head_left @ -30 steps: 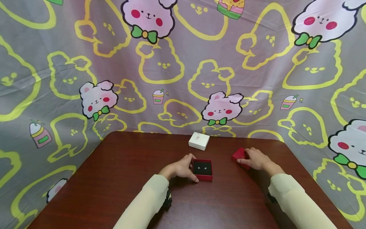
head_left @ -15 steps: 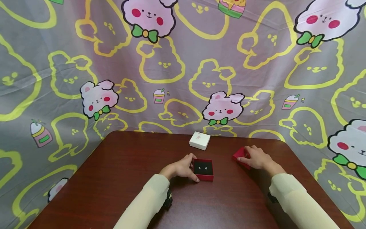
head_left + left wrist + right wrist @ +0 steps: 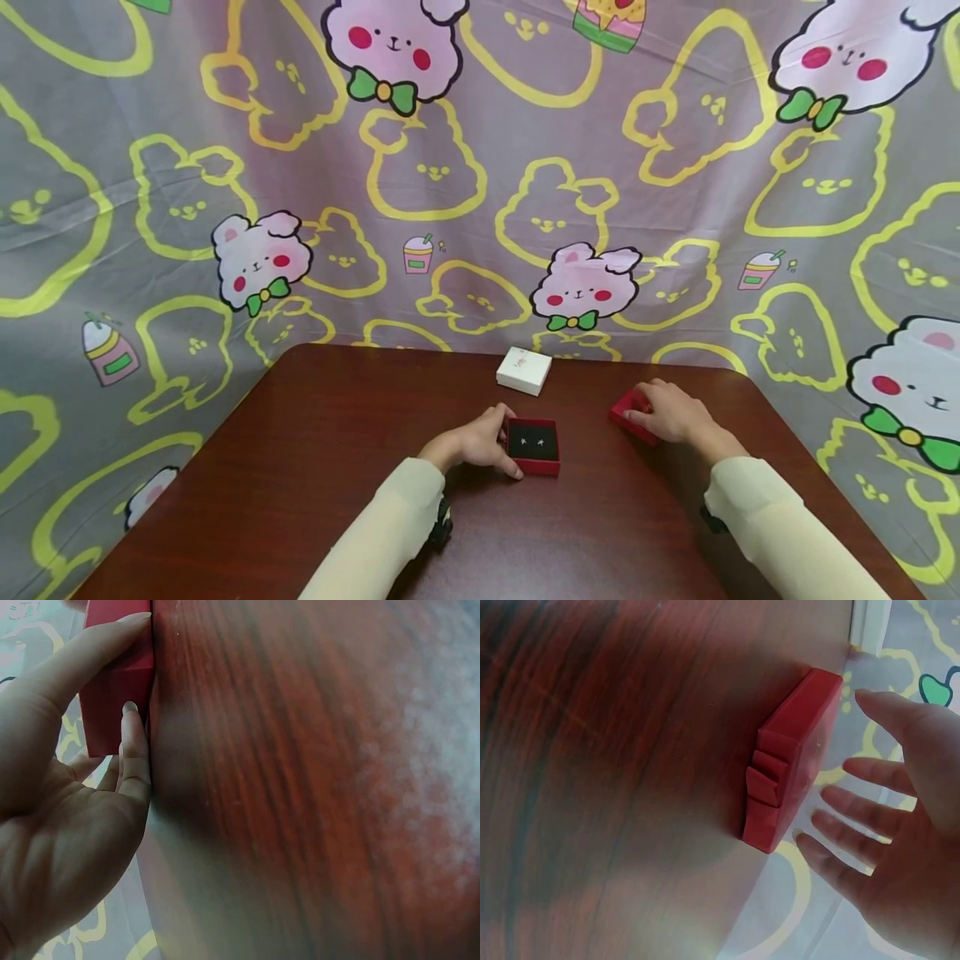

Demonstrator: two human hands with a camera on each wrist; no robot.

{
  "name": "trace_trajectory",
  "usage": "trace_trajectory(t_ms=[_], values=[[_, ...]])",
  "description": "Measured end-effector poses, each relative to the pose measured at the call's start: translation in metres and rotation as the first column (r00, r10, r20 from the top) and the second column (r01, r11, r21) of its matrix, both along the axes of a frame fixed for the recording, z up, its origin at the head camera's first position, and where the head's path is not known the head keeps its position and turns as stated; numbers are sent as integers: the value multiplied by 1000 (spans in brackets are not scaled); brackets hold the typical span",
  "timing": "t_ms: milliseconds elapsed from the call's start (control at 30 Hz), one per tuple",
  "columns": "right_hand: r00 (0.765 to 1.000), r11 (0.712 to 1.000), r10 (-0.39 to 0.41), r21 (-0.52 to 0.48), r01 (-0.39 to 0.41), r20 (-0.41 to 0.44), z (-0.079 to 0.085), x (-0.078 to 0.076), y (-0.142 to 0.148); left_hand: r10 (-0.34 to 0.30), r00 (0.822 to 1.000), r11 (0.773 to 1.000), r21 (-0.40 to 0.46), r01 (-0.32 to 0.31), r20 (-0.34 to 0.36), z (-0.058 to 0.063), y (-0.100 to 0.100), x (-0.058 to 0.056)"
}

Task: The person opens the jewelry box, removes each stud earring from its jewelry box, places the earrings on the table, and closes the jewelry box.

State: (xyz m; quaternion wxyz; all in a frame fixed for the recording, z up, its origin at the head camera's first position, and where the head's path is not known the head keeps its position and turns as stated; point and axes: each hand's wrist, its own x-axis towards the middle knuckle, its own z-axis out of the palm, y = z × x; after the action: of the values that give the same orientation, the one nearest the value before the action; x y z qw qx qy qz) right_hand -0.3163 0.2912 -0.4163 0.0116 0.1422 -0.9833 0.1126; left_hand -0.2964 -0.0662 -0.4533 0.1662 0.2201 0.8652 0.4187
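Note:
A small red jewellery box base point(image 3: 538, 467) stands on the table. On its black insert sits a pair of small silvery earrings point(image 3: 540, 442). My left hand point(image 3: 474, 439) grips the base from its left side, with the thumb point(image 3: 97, 652) along one wall and the fingers round the corner. Further right lies the red box lid point(image 3: 621, 408), which has a ribbon bow point(image 3: 765, 784) on one side in the right wrist view. Above that lid my right hand point(image 3: 677, 412) hovers with its fingers spread and a gap between fingertips and lid.
A white box point(image 3: 523, 371) with a pink print stands near the back edge of the dark brown table point(image 3: 360, 400). Behind the table hangs a grey cloth point(image 3: 465, 225) with a cartoon rabbit pattern.
My right hand has let go of the lid and lifted slightly, and the lid now lies flatter. The left hand and the box base have stayed in place.

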Motion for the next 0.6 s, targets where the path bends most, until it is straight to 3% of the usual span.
trace_trajectory(t_ms=[600], values=[[996, 998, 66, 3, -66, -53, 0, 4, -9, 1, 1000, 1000, -2, -1, 1, 0, 0, 0]])
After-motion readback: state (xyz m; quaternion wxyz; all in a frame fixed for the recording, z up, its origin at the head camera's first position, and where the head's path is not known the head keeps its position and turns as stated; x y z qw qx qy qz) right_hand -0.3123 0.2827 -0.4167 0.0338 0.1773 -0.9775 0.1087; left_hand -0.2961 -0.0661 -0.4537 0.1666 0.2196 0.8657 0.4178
